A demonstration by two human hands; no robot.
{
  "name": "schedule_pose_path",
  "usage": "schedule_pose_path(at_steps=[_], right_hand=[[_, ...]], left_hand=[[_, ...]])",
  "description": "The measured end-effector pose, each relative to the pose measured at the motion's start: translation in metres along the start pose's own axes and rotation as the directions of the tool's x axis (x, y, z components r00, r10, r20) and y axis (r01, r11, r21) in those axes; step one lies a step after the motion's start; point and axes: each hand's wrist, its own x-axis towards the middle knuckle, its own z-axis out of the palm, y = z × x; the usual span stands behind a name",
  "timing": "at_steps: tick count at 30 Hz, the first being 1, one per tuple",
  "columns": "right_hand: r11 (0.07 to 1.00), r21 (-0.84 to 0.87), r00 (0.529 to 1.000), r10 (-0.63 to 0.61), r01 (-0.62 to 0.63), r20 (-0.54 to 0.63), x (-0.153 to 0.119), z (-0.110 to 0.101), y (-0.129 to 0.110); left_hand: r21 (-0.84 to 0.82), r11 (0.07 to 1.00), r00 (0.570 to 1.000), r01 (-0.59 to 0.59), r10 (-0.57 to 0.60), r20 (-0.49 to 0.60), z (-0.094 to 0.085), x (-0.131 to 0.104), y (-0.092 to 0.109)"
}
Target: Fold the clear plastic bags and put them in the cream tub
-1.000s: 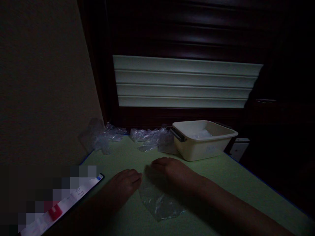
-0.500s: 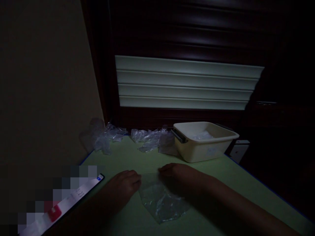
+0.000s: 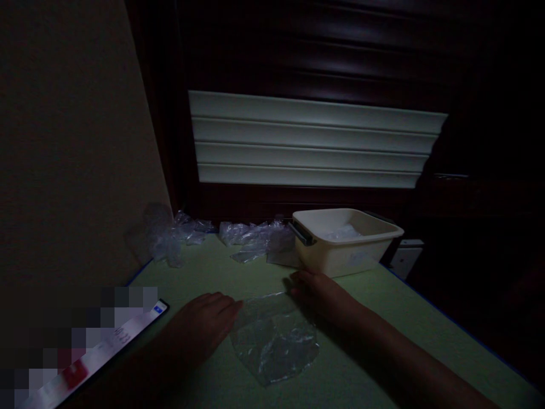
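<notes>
Clear plastic piece lies spread on the table, well in from the left and right edges, between the 2 hands and slightly nearer the wearer. Far edge fairly straight, near end wrinkled and tapering; no clear long axis.

Left hand is nearer: palm down, fingers only slightly bent, tips at the piece's far left corner. Piece runs right and toward the near edge from there. Can't tell if it's pinched or just pressed.

Right hand sits off the far right corner of the piece, which lies to its left and nearer the wearer. Fingers loosely curled, no object visible in them; underside in shadow, so can't tell if it holds anything.

Around: cream bin by the table's far right corner, clear plastic inside. 1 crumpled heap along the far edge left of the bin, 1 crumpled pile at the far left corner. Phone left of the left hand.

Hard to read: very dark, phone partly pixelated, near edge out of frame, both thumbs unclear, right forearm hides part of the table.
</notes>
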Motion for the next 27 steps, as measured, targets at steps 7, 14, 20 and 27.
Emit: schedule_pose_path(at_steps=[7,14,20,27], right_hand=[[0.998,0.063,1.000,0.026,-0.027,0.016,0.003,0.005,0.005],[0.992,0.119,0.999,0.045,-0.044,-0.008,0.002,0.008,0.001],[0.949,0.311,0.998,0.057,-0.043,-0.038,0.004,0.010,-0.003],[0.709,0.705,0.989,0.120,-0.026,-0.084,0.004,0.014,-0.008]], left_hand=[[-0.074,0.989,0.991,0.128,-0.125,0.036,-0.006,0.004,0.003],[-0.131,0.968,0.975,0.214,-0.204,0.086,-0.004,0.003,0.001],[-0.166,0.947,0.961,0.275,-0.276,0.019,-0.002,-0.002,0.005],[-0.553,0.619,0.784,0.557,-0.613,0.104,0.007,-0.001,0.000]])
